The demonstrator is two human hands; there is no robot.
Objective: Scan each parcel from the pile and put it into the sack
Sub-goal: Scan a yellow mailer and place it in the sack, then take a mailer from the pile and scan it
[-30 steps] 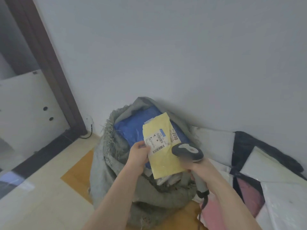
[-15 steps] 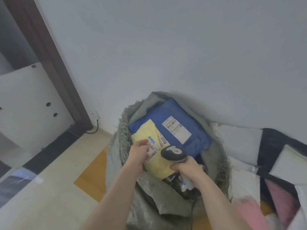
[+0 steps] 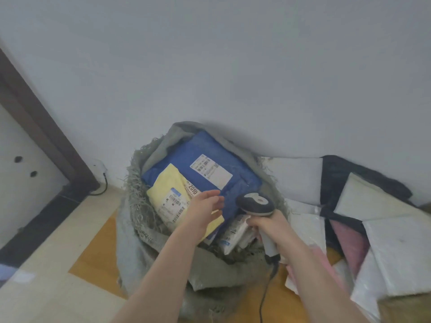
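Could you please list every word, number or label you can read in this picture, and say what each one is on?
"2010": printed in large dark digits on the yellow parcel lying in the sack.
White label with barcodes on the yellow parcel: too small and blurred to read.
White label on the blue parcel: barcode and lines of print, too blurred to read.
Print on the white parcel below the scanner: unreadable.
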